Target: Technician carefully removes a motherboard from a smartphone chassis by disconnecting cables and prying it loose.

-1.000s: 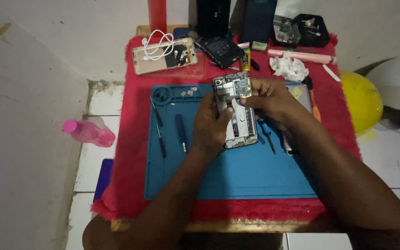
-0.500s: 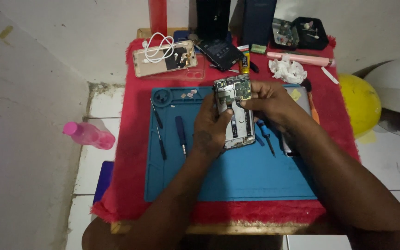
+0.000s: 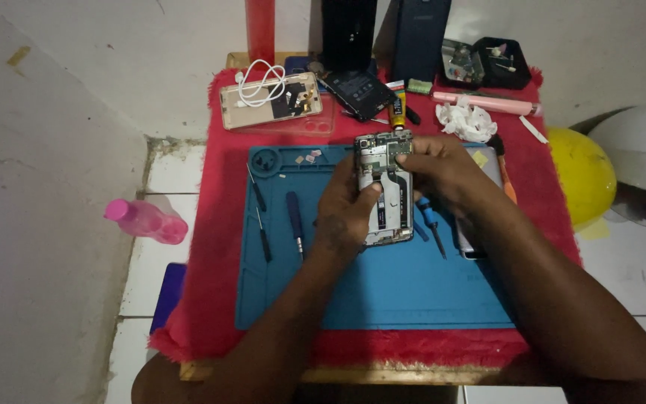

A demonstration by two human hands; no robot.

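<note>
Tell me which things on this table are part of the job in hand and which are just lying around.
In use: opened phone, held by left hand and right hand; blue mat; screwdrivers beside the hands.

Lying about: pink bottle, yellow ball, white cable, crumpled tissue, gold phone back.

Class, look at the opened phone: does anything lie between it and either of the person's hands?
Nothing visible. The left hand and right hand both grip the opened phone directly, above the blue mat.
</note>
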